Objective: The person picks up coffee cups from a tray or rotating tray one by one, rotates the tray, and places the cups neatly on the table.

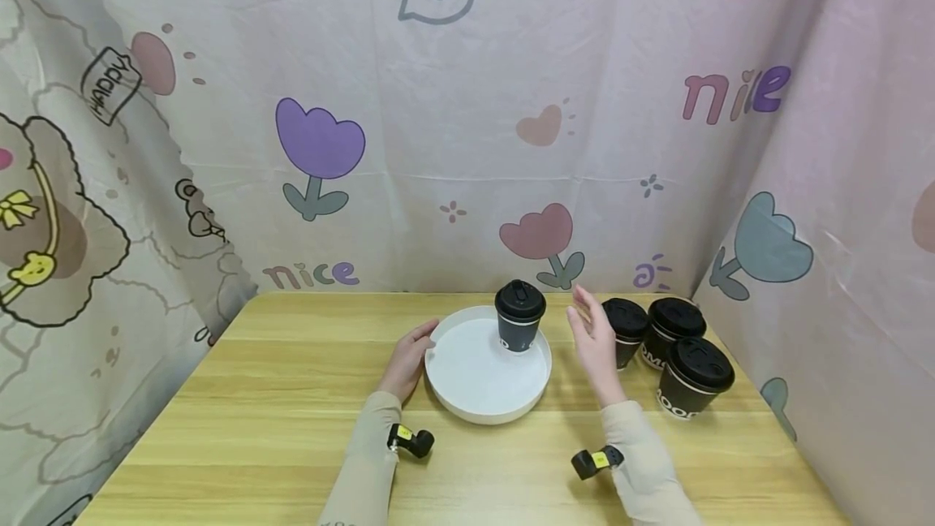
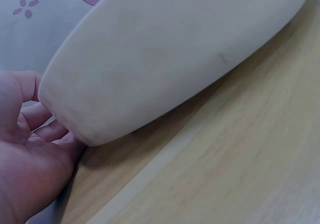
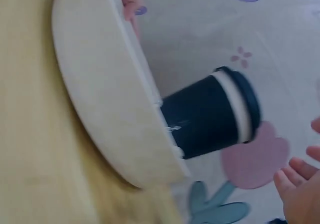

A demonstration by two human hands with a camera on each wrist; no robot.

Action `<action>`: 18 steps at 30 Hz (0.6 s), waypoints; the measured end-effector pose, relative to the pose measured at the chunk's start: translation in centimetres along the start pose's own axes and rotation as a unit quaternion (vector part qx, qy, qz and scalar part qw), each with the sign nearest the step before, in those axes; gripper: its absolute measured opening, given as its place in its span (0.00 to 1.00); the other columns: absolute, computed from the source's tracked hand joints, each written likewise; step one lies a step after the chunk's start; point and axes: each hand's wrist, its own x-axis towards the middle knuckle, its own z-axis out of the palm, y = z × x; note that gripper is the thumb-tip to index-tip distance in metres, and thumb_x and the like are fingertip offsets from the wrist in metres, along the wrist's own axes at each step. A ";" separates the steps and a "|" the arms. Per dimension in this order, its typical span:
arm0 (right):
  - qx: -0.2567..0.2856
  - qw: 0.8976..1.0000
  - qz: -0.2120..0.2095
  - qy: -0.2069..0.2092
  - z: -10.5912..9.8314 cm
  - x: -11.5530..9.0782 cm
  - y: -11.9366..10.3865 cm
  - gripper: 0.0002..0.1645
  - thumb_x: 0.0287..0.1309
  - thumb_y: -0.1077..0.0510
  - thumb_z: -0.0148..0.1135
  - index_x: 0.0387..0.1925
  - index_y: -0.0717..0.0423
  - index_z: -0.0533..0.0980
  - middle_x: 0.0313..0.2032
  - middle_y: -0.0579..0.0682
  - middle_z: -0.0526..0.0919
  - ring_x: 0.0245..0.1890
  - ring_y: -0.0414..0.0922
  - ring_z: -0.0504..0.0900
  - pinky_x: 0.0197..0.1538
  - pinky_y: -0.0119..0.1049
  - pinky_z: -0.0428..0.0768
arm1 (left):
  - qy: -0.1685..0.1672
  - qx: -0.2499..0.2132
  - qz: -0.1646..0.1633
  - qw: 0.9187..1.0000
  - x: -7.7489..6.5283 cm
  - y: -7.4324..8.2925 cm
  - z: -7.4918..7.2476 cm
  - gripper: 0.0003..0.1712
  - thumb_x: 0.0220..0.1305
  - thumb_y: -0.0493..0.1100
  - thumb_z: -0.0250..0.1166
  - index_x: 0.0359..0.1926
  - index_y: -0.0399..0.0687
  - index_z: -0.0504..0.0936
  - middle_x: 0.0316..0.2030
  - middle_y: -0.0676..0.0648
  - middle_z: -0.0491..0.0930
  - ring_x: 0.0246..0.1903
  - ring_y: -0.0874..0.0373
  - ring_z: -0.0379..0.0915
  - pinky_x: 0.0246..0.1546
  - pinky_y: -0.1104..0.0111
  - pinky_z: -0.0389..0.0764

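A round white tray (image 1: 478, 372) with a low wall rests on the table. One black lidded paper cup (image 1: 519, 319) stands upright inside it, at the far right part near the rim; the right wrist view shows this same cup (image 3: 207, 114). My left hand (image 1: 409, 360) grips the tray's left edge. In the left wrist view its thumb (image 2: 30, 83) lies at the rim and the other fingers curl against the wall below. My right hand (image 1: 595, 339) is raised between the tray and the other cups, fingers loosely extended, holding nothing.
Three more black lidded cups stand grouped right of my right hand: one partly behind the hand (image 1: 626, 323), one at the back (image 1: 674, 327) and one nearer (image 1: 694, 376). A printed curtain (image 1: 453, 104) encloses the wooden table (image 1: 292, 412) at the back and sides.
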 end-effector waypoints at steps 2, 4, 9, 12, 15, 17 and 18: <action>0.006 0.999 0.035 -0.003 0.6 0.0 0.8 0.27 0.71 0.60 0.50 0.68 0.65 0.63 0.66 0.66 0.69 0.67 0.60 0.68 0.71 0.52 0.66 | 0.000 0.000 0.000 1.000 0.0 0.0 0.0 0.33 0.60 0.28 0.49 0.69 0.33 0.63 0.72 0.34 0.60 0.72 0.42 0.54 0.73 0.53 0.59; 0.007 0.998 0.065 -0.011 1.2 0.0 1.7 0.28 0.72 0.58 0.48 0.68 0.66 0.63 0.66 0.66 0.68 0.67 0.60 0.67 0.72 0.52 0.64 | -0.004 0.001 0.000 1.000 0.0 0.1 0.0 0.34 0.60 0.28 0.49 0.70 0.33 0.63 0.72 0.34 0.59 0.72 0.42 0.54 0.73 0.53 0.58; 0.006 0.991 0.131 -0.042 2.3 -0.2 3.9 0.28 0.72 0.58 0.47 0.69 0.66 0.61 0.67 0.66 0.67 0.69 0.60 0.65 0.73 0.52 0.63 | -0.022 -0.006 0.000 1.000 -0.1 0.5 0.1 0.34 0.61 0.27 0.48 0.70 0.32 0.60 0.73 0.33 0.57 0.73 0.42 0.51 0.74 0.53 0.56; 0.039 0.984 0.163 -0.056 2.7 -0.6 4.9 0.28 0.72 0.60 0.46 0.69 0.68 0.60 0.67 0.68 0.66 0.69 0.61 0.64 0.73 0.53 0.63 | -0.022 -0.008 0.000 1.000 -0.1 0.5 0.1 0.34 0.61 0.26 0.48 0.70 0.31 0.60 0.72 0.33 0.57 0.73 0.42 0.51 0.74 0.53 0.56; 0.079 0.977 0.187 -0.068 2.9 -0.9 5.6 0.29 0.72 0.60 0.46 0.69 0.68 0.59 0.67 0.69 0.65 0.70 0.61 0.64 0.72 0.53 0.64 | -0.012 -0.003 0.003 1.000 0.1 0.0 0.0 0.34 0.60 0.27 0.49 0.70 0.32 0.62 0.72 0.34 0.58 0.73 0.42 0.53 0.74 0.53 0.58; 0.102 0.971 0.202 -0.078 3.0 -1.0 6.1 0.30 0.72 0.58 0.46 0.70 0.67 0.59 0.68 0.69 0.64 0.70 0.60 0.63 0.72 0.54 0.64 | -0.008 -0.003 0.001 1.000 0.1 0.0 0.0 0.34 0.60 0.27 0.49 0.70 0.33 0.62 0.72 0.35 0.59 0.73 0.42 0.53 0.74 0.53 0.58; 0.107 0.969 0.206 -0.082 3.1 -1.1 6.4 0.30 0.71 0.58 0.47 0.69 0.67 0.60 0.68 0.68 0.64 0.70 0.60 0.63 0.72 0.54 0.64 | -0.007 -0.003 0.001 1.000 0.1 -0.1 0.0 0.34 0.60 0.27 0.49 0.70 0.33 0.62 0.72 0.35 0.59 0.73 0.43 0.53 0.73 0.53 0.58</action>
